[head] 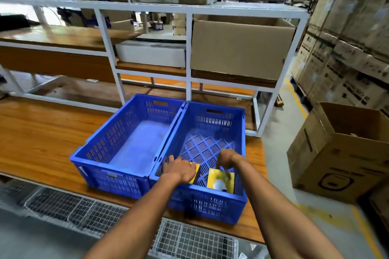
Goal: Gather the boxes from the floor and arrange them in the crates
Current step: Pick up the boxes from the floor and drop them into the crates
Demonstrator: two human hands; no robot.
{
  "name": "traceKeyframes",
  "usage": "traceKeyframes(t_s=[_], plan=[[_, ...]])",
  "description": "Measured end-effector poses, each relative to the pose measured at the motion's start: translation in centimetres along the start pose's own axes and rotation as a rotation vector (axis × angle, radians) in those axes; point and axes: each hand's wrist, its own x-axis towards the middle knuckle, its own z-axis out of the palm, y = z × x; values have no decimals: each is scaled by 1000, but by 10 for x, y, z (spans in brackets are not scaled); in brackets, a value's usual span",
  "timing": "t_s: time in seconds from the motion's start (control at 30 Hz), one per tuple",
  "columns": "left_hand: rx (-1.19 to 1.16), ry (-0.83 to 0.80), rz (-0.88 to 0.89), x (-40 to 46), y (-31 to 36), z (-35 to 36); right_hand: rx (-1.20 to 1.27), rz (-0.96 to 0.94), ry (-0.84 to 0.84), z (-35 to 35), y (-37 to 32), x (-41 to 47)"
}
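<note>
Two blue plastic crates stand side by side on a wooden table. The left crate [126, 147] holds nothing I can see. Inside the right crate [240, 132], at its near end, are two small yellow boxes. My left hand [179, 169] lies flat over the left yellow box [195, 172], covering most of it. My right hand [226, 159] pinches the top edge of the right yellow box [221, 181], which stands tilted against the crate's near wall and shows a white picture on its face.
A white metal shelf frame [189, 82] with a large cardboard carton [240, 48] stands behind the crates. An open carton [345, 153] sits on the floor at right, before stacked cartons [353, 38]. Wire mesh racks [84, 210] lie below the table's near edge.
</note>
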Motion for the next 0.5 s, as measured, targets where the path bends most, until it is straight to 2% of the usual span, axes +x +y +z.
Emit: traceKeyframes(t_s=[0.2, 0.3, 0.5], plan=[[-183, 101, 17, -4, -12, -12, 133, -46, 167, 3, -3, -29], [-254, 225, 88, -28, -6, -20, 212, -48, 303, 6, -2, -52], [-288, 317, 229, -79, 28, -22, 311, -112, 633, 13, 0, -120]])
